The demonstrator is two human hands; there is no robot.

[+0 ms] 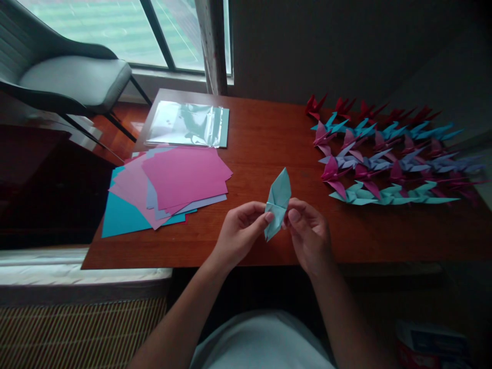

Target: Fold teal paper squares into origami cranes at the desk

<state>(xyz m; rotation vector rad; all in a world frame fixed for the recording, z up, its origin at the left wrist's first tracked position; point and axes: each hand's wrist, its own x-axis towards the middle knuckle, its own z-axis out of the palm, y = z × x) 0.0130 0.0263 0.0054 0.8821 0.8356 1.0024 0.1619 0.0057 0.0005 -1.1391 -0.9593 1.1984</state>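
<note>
A partly folded mint-green origami paper (pixel 280 192) is held up over the front part of the table, its long points aimed up and down. My left hand (pixel 243 228) pinches its left edge, thumb on the near face and fingers behind. On the opposite edge, my right hand (pixel 309 230) closes with thumb and fingertips near the paper's middle; some fingertips are hidden behind it. To the right stand rows of folded paper cranes, the nearest row mint-green (pixel 392 195), with magenta cranes (pixel 334 177) just behind.
Loose coloured paper sheets (pixel 188 177) lie fanned at the left of the wooden table (pixel 265 138). Behind them is a clear plastic packet (pixel 184 123) of paper. A chair (pixel 77 77) stands by the window. Red cranes (pixel 315 106) form the farthest row.
</note>
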